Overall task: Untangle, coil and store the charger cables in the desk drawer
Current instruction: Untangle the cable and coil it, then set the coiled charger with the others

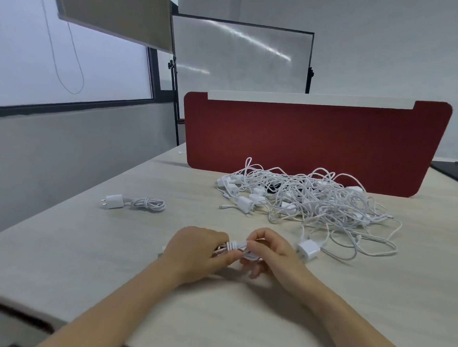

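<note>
Coiling step: left hand grips the bundled cable; right hand pinches its wrap. Next move probably calls for tucking the end, then freeing another from the tangled pile.

Only the person's arms and hands show. The left hand and the right hand are bare and slim in build. The left forearm and the right forearm are bare too, slender and smooth, uncovered right down to the picture's lower edge. Finer detail, such as the nails, is too blurred to tell.
</note>
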`<state>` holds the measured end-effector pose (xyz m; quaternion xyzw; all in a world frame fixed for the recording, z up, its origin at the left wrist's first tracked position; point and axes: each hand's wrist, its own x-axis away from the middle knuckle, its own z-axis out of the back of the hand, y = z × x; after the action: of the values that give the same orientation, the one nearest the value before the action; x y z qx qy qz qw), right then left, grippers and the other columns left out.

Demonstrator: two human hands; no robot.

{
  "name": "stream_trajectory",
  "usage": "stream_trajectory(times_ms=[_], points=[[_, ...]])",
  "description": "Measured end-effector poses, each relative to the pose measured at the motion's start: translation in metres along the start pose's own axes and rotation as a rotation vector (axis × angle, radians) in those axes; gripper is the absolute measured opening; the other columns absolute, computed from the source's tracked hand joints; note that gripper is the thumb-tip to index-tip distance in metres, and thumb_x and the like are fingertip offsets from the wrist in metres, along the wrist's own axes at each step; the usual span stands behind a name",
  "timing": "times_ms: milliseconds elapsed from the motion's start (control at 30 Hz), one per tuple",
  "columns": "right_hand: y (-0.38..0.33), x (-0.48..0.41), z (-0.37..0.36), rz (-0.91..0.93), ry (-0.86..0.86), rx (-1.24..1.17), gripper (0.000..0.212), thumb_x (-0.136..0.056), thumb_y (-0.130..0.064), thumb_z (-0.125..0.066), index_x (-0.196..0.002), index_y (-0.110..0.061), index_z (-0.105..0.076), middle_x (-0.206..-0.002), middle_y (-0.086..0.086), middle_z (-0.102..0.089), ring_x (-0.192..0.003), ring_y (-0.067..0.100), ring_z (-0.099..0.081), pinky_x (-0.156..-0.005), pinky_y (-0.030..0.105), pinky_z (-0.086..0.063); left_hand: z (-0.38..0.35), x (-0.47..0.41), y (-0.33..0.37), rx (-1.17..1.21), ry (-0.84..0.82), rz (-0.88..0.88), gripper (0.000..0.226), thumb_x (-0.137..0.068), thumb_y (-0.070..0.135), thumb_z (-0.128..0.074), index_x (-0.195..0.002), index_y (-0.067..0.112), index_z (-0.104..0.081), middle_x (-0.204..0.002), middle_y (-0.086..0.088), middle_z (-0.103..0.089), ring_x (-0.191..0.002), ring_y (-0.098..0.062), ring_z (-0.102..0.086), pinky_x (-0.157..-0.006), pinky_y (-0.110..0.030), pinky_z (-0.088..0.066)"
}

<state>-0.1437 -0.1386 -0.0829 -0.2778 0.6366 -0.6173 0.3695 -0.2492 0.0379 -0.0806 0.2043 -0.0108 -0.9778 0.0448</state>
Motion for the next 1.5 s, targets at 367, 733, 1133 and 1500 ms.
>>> stream_trajectory(times_ms=[367,733,1133,1500], points=[[0.035,-0.089,-0.116,0.082,-0.047,0.444,0.021,-0.080,-0.050,-0.057,-0.097,-0.038,-0.056,-0.085,-0.009,-0.071,-0.068,0.008,-0.056,-0.072,0.040,-0.046,0.006,0.050,-0.143,0.064,0.150,0.175,0.051,-0.088,0.050,-0.019,-0.088,0.023,-0.062,-0.087,0.005,-0.063,-0.085,-0.019,-0.056,-0.068,-0.034,-0.037],[0.042,-0.174,-0.168,0.130,0.136,0.649,0.015,-0.085,-0.020,-0.066,-0.088,-0.033,-0.061,-0.094,-0.015,-0.069,-0.080,0.003,-0.062,-0.069,0.026,-0.048,-0.007,0.024,-0.225,0.141,0.115,0.249,0.054,-0.081,0.039,-0.028,-0.126,0.021,-0.050,-0.126,0.002,-0.049,-0.111,-0.019,-0.046,-0.099,-0.034,-0.036],[0.047,-0.210,-0.172,0.201,0.216,0.451,0.034,-0.082,0.003,-0.056,-0.099,-0.022,-0.071,-0.097,-0.004,-0.069,-0.078,0.001,-0.061,-0.070,0.011,-0.043,-0.022,-0.003,-0.254,0.106,0.241,0.348,0.068,-0.078,0.043,-0.020,-0.130,0.018,-0.055,-0.127,-0.001,-0.053,-0.123,-0.023,-0.041,-0.104,-0.033,-0.026],[0.033,-0.131,-0.098,0.177,0.544,0.373,0.033,-0.087,-0.001,-0.049,-0.094,-0.029,-0.065,-0.099,-0.015,-0.066,-0.096,-0.001,-0.058,-0.081,0.024,-0.048,-0.035,-0.033,-0.113,0.309,0.469,0.129,0.042,-0.080,0.018,-0.037,-0.113,0.016,-0.062,-0.115,0.002,-0.060,-0.112,-0.015,-0.049,-0.098,-0.027,-0.036]])
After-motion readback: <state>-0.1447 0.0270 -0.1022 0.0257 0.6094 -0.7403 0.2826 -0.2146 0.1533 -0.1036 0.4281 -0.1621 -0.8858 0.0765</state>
